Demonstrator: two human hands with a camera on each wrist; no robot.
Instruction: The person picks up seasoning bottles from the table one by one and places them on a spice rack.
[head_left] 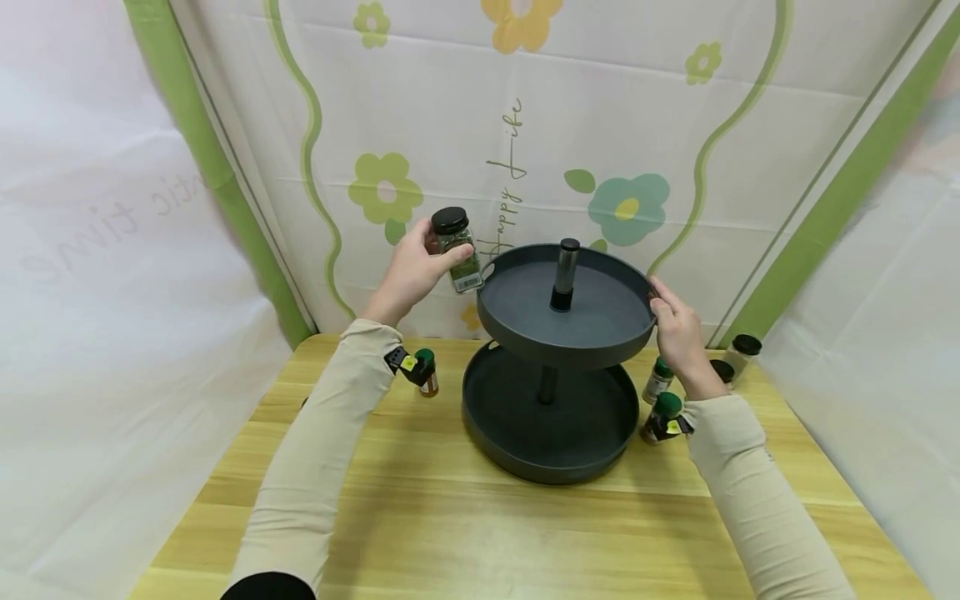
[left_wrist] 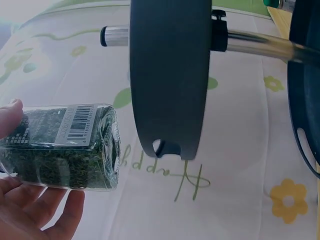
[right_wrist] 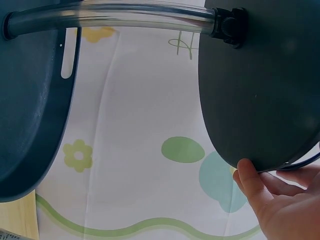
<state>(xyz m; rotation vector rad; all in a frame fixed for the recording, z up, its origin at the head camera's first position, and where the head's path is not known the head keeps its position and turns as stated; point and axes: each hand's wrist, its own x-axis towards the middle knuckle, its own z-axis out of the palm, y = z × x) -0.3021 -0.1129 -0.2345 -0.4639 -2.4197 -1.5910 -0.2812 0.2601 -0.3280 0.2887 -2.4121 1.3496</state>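
A clear square-sided spice jar (head_left: pixel 467 273) with a black lid and dried green herbs inside is held in my left hand (head_left: pixel 412 271). The jar hangs tilted just beside the left rim of the upper tray (head_left: pixel 517 312) of a dark grey two-tier stand, and its barcode label shows in the left wrist view. My right hand (head_left: pixel 678 337) grips the right rim of that upper tray, thumb and fingers at the edge. Below it, the lower tray (head_left: pixel 517 437) rests on the table. A short post (head_left: pixel 566 271) rises from the upper tray's middle.
A small green-capped jar (head_left: pixel 427 383) stands left of the stand on the wooden table (head_left: pixel 420 517). Right of it are green-capped jars (head_left: pixel 658 382) and black-lidded jars (head_left: pixel 742 357), partly hidden by my right arm. A flowered white curtain (head_left: pixel 435 108) hangs behind.
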